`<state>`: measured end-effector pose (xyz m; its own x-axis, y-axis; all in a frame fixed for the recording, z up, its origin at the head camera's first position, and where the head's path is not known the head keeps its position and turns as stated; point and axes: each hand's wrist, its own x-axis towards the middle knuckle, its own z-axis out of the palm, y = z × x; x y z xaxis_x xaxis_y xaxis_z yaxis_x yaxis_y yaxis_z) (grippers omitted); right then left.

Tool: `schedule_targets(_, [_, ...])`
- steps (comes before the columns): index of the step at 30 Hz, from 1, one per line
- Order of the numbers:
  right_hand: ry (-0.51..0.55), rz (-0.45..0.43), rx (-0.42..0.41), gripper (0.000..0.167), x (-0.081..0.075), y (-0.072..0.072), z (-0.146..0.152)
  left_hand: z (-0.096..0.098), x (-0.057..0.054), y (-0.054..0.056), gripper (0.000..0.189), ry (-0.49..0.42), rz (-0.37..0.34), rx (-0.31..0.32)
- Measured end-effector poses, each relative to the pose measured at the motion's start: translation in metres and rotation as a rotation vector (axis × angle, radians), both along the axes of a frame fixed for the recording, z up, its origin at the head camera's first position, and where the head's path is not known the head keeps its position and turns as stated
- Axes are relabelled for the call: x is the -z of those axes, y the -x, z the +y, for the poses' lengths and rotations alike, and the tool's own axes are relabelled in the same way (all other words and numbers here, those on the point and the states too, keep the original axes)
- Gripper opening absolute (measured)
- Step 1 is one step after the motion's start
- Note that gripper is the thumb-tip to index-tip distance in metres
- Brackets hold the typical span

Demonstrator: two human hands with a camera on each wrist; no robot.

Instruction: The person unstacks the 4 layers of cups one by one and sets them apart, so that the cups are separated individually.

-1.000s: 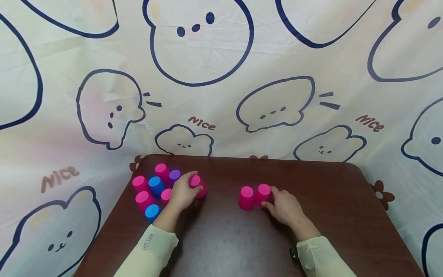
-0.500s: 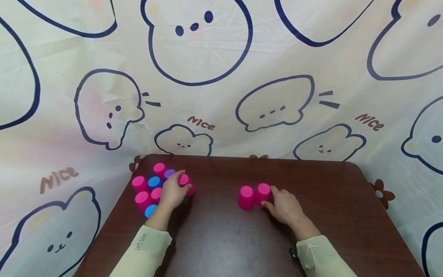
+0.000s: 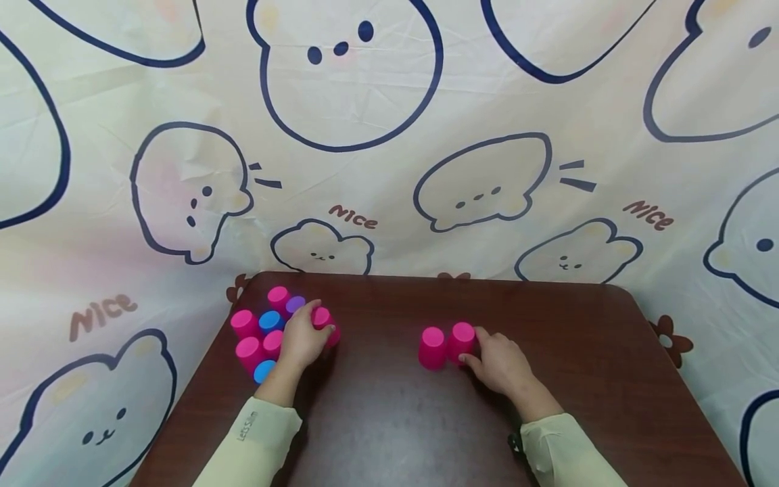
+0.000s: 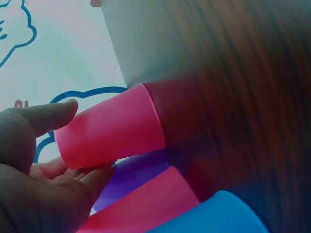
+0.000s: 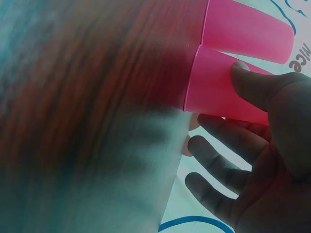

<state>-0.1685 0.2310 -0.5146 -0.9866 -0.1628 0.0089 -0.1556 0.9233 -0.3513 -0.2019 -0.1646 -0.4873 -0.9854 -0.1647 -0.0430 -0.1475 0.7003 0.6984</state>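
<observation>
Upside-down cups stand in two groups on the table. At the left, my left hand [image 3: 304, 338] holds a pink cup [image 3: 324, 323] between thumb and fingers, at the right edge of the cluster. In the left wrist view, a purple cup [image 4: 133, 177] stands close under that pink cup. My right hand [image 3: 508, 365] holds another pink cup [image 3: 460, 343], its thumb on the side nearest me and the forefinger round the far side. The right wrist view shows the hand's lower fingers spread away from this cup. A second pink cup [image 3: 433, 348] stands upside down just left of it.
Around the left hand, several pink cups [image 3: 245, 325], a blue cup [image 3: 270, 322] and a nearer blue cup [image 3: 264, 371] stand packed together near the left edge of the brown table [image 3: 389, 419]. A patterned cloth [image 3: 389, 176] hangs behind.
My left hand and its pink cup have moved left against the cluster, and the purple, inner blue and inner pink cups have shifted left too. The right hand and its two cups have stayed put.
</observation>
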Motion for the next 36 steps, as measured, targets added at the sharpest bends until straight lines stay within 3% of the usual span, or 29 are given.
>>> schedule_targets(9, [-0.003,0.005,-0.004,0.065,0.000,0.000,0.003,0.014,-0.010,-0.003,0.080,0.007,0.137,-0.007])
schedule_targets(13, [-0.005,0.002,-0.008,0.065,0.000,0.001,0.004,0.027,-0.018,-0.006,0.077,0.013,0.196,0.022])
schedule_targets(19, [-0.002,0.007,-0.007,0.064,0.001,0.003,0.005,0.057,-0.026,-0.010,0.072,-0.043,0.220,0.187])
schedule_targets(26, [0.002,-0.002,0.003,0.065,0.004,0.004,0.003,0.099,-0.012,-0.011,0.072,-0.155,0.205,0.405])
schedule_targets(30, [0.002,0.003,0.004,0.065,0.004,0.004,0.002,0.120,-0.001,-0.009,0.077,-0.199,0.187,0.491])
schedule_targets(36, [-0.004,0.018,-0.003,0.065,0.005,0.005,0.002,0.142,0.003,-0.007,0.084,-0.189,0.123,0.563])
